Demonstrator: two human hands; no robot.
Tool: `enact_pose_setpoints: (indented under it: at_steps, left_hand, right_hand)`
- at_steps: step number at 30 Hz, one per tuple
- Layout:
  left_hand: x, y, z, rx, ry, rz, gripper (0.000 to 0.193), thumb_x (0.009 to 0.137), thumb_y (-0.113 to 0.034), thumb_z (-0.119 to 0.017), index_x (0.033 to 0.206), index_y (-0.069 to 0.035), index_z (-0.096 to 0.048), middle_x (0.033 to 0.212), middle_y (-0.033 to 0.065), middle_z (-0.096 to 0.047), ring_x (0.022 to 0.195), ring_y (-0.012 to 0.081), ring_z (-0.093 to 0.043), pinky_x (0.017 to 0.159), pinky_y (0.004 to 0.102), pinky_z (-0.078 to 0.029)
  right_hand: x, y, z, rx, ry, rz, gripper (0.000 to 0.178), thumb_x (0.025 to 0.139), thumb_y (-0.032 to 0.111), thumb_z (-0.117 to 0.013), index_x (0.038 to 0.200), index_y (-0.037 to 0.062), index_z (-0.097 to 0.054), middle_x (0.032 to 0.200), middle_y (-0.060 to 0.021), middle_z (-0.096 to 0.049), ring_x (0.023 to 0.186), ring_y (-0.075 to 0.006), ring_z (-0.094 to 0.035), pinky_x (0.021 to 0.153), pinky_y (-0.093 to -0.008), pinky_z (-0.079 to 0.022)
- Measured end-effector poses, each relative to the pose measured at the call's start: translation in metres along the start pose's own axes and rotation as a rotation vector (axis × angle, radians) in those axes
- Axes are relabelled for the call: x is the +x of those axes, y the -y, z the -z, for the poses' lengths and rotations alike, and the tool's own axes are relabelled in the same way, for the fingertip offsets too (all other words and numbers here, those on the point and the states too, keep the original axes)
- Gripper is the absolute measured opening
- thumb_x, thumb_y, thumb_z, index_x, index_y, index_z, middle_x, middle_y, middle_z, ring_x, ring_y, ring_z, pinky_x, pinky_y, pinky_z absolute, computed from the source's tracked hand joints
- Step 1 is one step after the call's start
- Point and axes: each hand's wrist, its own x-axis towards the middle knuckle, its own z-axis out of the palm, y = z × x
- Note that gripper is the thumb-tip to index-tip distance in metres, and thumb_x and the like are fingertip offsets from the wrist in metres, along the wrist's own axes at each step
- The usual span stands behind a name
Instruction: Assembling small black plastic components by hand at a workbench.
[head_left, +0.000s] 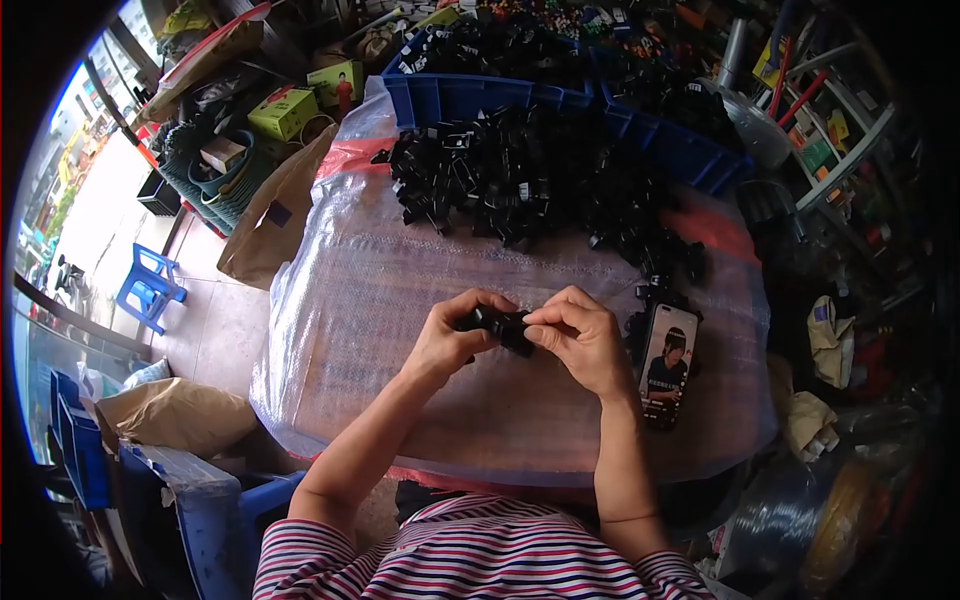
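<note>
Over the middle of the table, my left hand (449, 341) is closed around a small black plastic part (500, 324), whose exact kind I cannot make out. From the other side, my right hand (580, 335) pinches at the part's right end with thumb and forefinger. Whatever lies between those fingertips is too small to name. Beyond both hands spreads a large heap of similar black parts (500, 175), trailing off toward the right. A phone (667, 366) with a lit screen showing a person leans on some black parts to the right of my right hand.
Translucent woven sheeting (350, 310) covers the table. Blue bins (470, 98) of black parts stand along its far side. At left are a blue stool (150, 287), a brown sack (270, 215) and green boxes (283, 112). A metal rack (845, 155) and a spool (835, 520) are at right.
</note>
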Motion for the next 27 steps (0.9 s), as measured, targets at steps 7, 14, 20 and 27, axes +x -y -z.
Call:
enact_pose_setpoints:
  at_steps: [7, 14, 20, 27]
  left_hand:
    - [-0.007, -0.015, -0.012, 0.000, 0.032, -0.012, 0.035, 0.070, -0.002, -0.065, 0.104, -0.007, -0.058, 0.089, -0.0023, -0.058, 0.071, 0.0040, -0.050, 0.057, 0.0166, -0.037]
    - [-0.001, 0.000, -0.007, 0.020, -0.120, -0.137, 0.028, 0.076, -0.008, -0.066, 0.101, -0.003, -0.057, 0.088, 0.0032, -0.060, 0.077, 0.0104, -0.055, 0.068, 0.0220, -0.045]
    - [0.005, 0.009, -0.005, -0.477, -0.242, -0.145, 0.021, 0.084, -0.006, -0.057, 0.104, -0.002, -0.053, 0.093, 0.0061, -0.058, 0.082, 0.0138, -0.057, 0.074, 0.0239, -0.046]
    - [0.018, 0.016, 0.007, -0.909, -0.213, -0.124, 0.055, 0.091, -0.047, -0.036, 0.126, -0.005, -0.045, 0.118, 0.0118, -0.052, 0.110, 0.0253, -0.049, 0.097, 0.0371, -0.036]
  right_hand:
    - [-0.002, -0.003, -0.002, -0.052, -0.042, 0.011, 0.016, 0.076, 0.005, -0.069, 0.090, 0.0010, -0.063, 0.090, -0.0040, -0.056, 0.077, -0.0118, -0.057, 0.067, -0.0232, -0.048]
    - [-0.002, -0.001, -0.013, 0.156, -0.038, -0.182, 0.018, 0.085, 0.011, -0.062, 0.097, -0.0012, -0.057, 0.088, -0.0046, -0.062, 0.082, -0.0095, -0.057, 0.072, -0.0244, -0.048]
    - [0.008, -0.006, -0.052, -0.037, -0.126, 0.001, 0.037, 0.084, 0.013, -0.061, 0.116, 0.0009, -0.047, 0.106, -0.0148, -0.055, 0.092, -0.0234, -0.057, 0.078, -0.0316, -0.047]
    - [0.039, -0.020, -0.090, -0.238, -0.058, 0.185, 0.052, 0.079, 0.018, -0.065, 0.122, 0.0012, -0.042, 0.123, -0.0221, -0.040, 0.109, -0.0380, -0.043, 0.092, -0.0423, -0.038]
